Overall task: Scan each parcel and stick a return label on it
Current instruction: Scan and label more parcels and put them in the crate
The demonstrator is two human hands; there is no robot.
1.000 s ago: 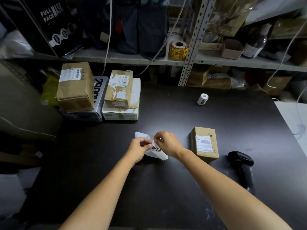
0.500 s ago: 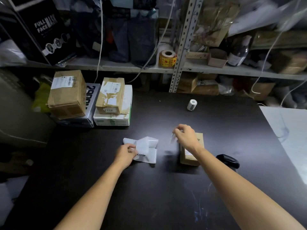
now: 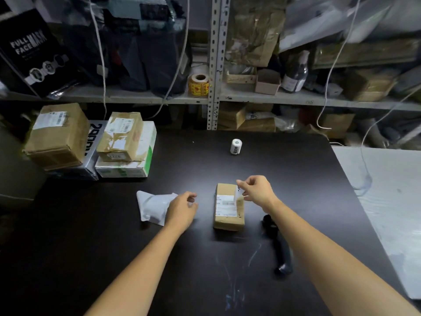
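A small brown parcel (image 3: 228,207) with a white barcode label lies on the dark table (image 3: 205,270). My right hand (image 3: 257,192) pinches a small white return label (image 3: 238,193) just above the parcel's right upper part. My left hand (image 3: 182,210) hovers left of the parcel with loosely curled fingers, holding nothing, beside the white backing sheet (image 3: 153,207) lying on the table. A black handheld scanner (image 3: 279,245) lies to the right of the parcel, partly hidden under my right forearm.
Several taped parcels (image 3: 91,142) are stacked at the table's back left. A small white label roll (image 3: 236,146) stands at the back middle. Shelves behind hold a yellow sticker roll (image 3: 198,84), boxes and bags. A light grey surface (image 3: 391,201) adjoins on the right.
My right hand peeled the label off the backing sheet and carried it right to the small parcel. My left hand let go of the sheet, which now lies on the table.
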